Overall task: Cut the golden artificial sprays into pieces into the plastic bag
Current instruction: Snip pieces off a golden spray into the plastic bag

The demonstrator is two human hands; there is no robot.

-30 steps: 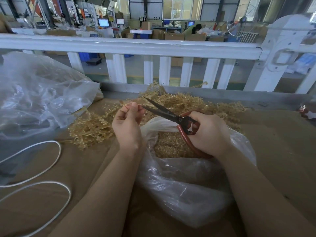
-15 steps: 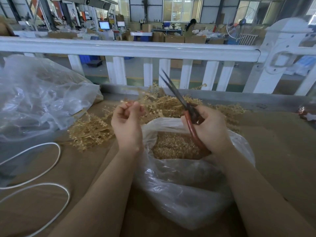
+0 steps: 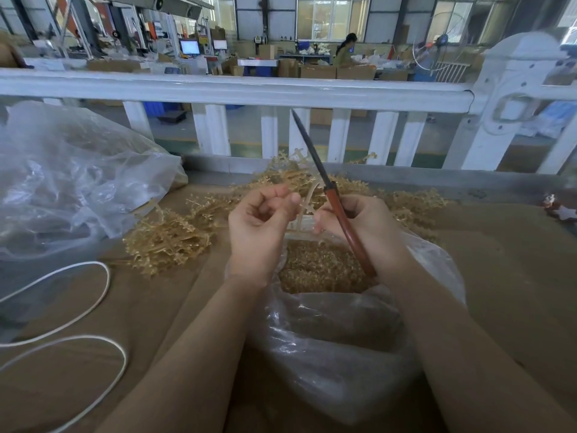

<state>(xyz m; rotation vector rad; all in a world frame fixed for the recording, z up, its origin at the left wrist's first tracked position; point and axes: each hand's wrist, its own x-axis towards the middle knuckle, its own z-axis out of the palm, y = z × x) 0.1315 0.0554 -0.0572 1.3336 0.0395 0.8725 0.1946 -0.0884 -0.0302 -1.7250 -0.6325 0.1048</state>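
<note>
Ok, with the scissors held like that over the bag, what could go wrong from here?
1. The scissors in the right hand point up and away with blades closed, close to the left hand; a careless reach could likely nick its fingers.
2. The plastic bag has a floppy mouth; cut pieces may miss it and land on the brown table.

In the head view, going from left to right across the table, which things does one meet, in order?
White cord → heap of golden sprays → left hand → scissors held in the right hand → small star ornament at the right edge.
</note>
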